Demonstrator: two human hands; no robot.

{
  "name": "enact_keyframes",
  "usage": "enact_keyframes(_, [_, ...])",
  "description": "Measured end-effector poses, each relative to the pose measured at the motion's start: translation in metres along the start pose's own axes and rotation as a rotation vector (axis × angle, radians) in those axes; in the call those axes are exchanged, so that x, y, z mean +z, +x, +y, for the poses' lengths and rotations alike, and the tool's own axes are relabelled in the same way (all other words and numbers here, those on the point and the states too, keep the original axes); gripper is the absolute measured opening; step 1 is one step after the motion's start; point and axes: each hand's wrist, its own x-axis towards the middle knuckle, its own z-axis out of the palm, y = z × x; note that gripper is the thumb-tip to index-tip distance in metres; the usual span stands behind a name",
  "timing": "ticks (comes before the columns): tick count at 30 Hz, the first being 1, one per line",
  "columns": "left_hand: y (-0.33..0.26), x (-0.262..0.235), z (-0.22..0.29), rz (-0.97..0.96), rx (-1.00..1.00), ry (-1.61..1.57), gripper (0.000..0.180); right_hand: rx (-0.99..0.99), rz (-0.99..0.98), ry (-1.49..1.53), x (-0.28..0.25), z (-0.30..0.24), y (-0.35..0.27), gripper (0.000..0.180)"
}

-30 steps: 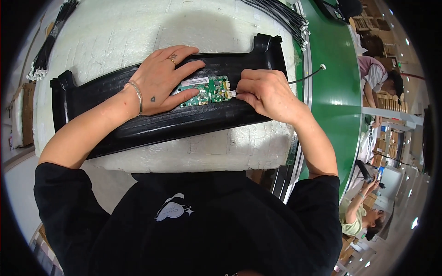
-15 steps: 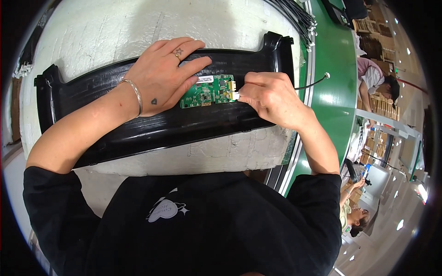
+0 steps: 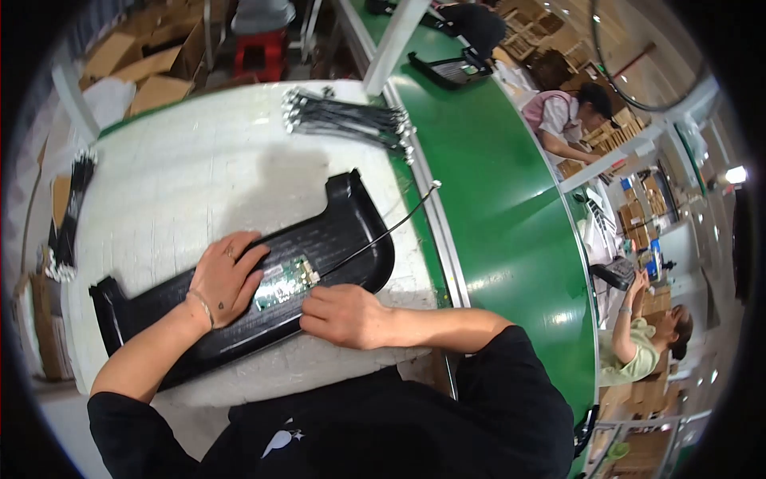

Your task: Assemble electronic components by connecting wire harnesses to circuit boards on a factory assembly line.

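White bench (image 3: 199,168) — circuit board (image 3: 283,282) between hands

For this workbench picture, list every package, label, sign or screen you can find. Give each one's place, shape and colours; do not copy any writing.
Cardboard boxes: far left behind the white table, brown, open flaps.
Label on the green circuit board: small pale rectangle, beside the left hand.
Stacked boxes: far right near a co-worker, brown, too small to detail.
No sign or screen can be made out.

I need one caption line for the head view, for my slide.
Left hand steadies a green circuit board in a black plastic tray while the right hand works at its cable end.
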Motion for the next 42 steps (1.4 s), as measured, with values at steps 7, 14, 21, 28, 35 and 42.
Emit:
enact_keyframes(7, [0.069, -0.085, 0.065, -0.131, 0.224, 0.064, 0.039, 0.181, 0.257, -0.274, -0.048, 0.012, -0.045, 0.013])
enact_keyframes(14, [0.095, -0.039, 0.062, -0.088, 0.393, -0.164, 0.037, 0.823, 0.555, -0.556, -0.116, 0.071, -0.171, 0.018])
enact_keyframes(21, [0.118, 0.060, -0.013, 0.003, -0.119, 0.049, 0.055, 1.315, 0.293, -1.023, -0.145, 0.142, -0.328, 0.021])
enact_keyframes(28, [0.119, 0.062, -0.009, 0.004, -0.206, 0.037, 0.058, 0.847, 0.475, -0.645, -0.128, 0.228, -0.136, 0.023])
enact_keyframes(35, [0.121, 0.057, -0.025, 0.037, -0.111, -0.081, 0.053, 0.349, 0.351, -0.426, -0.036, 0.241, 0.110, 0.015])
enact_keyframes(42, [0.118, 0.066, -0.044, 0.228, -0.052, -0.210, 0.045, 0.484, 0.248, -0.430, -0.030, 0.261, 0.124, 0.012])
